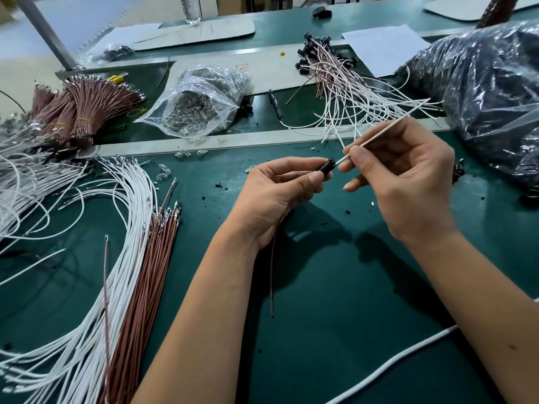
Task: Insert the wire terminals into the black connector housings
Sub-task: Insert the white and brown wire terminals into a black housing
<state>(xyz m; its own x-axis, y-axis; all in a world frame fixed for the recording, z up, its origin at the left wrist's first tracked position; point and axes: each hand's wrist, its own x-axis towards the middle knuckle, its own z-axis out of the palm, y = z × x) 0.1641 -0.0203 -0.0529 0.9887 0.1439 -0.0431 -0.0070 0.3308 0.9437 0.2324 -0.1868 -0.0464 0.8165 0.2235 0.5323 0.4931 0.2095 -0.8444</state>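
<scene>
A black connector housing (324, 167) is held above the green mat (335, 287), pinched between the thumb and fingertips of the left hand (280, 191), with a brown wire (271, 272) hanging from beneath that palm. A white wire (379, 135) is pinched by the right hand (405, 173) just behind its near end, which is seen touching the housing's open face. Loose white wires (96, 258) and brown wires (145, 287) are laid out to the left, and finished assemblies (335, 83) are piled beyond the hands.
</scene>
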